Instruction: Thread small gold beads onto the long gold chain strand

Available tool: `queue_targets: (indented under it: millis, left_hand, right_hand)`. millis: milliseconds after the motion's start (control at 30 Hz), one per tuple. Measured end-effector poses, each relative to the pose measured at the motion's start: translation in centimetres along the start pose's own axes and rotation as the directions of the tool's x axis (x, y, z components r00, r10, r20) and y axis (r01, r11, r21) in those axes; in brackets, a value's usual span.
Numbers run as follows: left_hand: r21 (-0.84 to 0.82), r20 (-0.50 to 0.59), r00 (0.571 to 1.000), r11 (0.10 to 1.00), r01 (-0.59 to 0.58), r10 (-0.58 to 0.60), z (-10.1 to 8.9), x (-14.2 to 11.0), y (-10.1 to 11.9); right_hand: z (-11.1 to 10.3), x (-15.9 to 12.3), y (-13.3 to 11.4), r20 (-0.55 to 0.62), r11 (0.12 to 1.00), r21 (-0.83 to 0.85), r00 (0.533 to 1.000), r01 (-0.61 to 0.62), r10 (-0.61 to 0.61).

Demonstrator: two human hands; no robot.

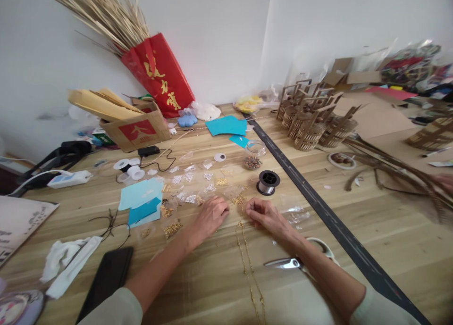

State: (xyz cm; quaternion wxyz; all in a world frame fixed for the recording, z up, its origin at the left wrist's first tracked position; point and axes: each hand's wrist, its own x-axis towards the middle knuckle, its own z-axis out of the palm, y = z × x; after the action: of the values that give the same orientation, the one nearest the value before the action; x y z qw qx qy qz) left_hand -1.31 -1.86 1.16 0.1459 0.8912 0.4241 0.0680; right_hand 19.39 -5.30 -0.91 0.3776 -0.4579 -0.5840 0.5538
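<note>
My left hand (214,215) rests on the wooden table, fingers curled together, beside a small pile of gold beads (238,198). Whatever it may pinch is too small to tell. Across a narrow gap, my right hand (264,212) has thumb and forefinger pressed together just above the upper end of a thin gold chain (245,259). The chain runs down the table in two strands toward me; whether the fingers grip it cannot be made out. Scissors (288,263) with white handles lie partly under my right forearm. A spool of clear thread (267,182) stands beyond my right hand.
Small bags of gold findings (172,228) and silver pieces (191,198) spread to the left. A jar of beads (253,161) stands behind. A phone (106,282) lies near my left arm. Bamboo baskets (307,122) crowd the back right; another person's hand (445,181) shows at the right edge.
</note>
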Motion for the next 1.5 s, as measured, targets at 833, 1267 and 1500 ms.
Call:
queue_targets:
  millis: [833,1267,1500]
  left_hand:
    - [-0.068,-0.035,0.999,0.997,0.029,-0.031,0.4,1.4,-0.1]
    - [0.004,0.018,1.0,1.0,0.011,-0.011,0.4,1.7,0.0]
    - [0.03,0.0,1.0,0.999,-0.031,0.031,1.0,1.7,-0.2]
  right_hand:
    - [0.0,0.0,0.2,-0.008,1.0,0.005,1.0,-0.013,0.013]
    - [0.0,-0.1,0.3,-0.014,1.0,-0.008,1.0,-0.014,0.014]
    - [0.0,-0.1,0.4,-0.005,1.0,-0.017,1.0,-0.005,0.005]
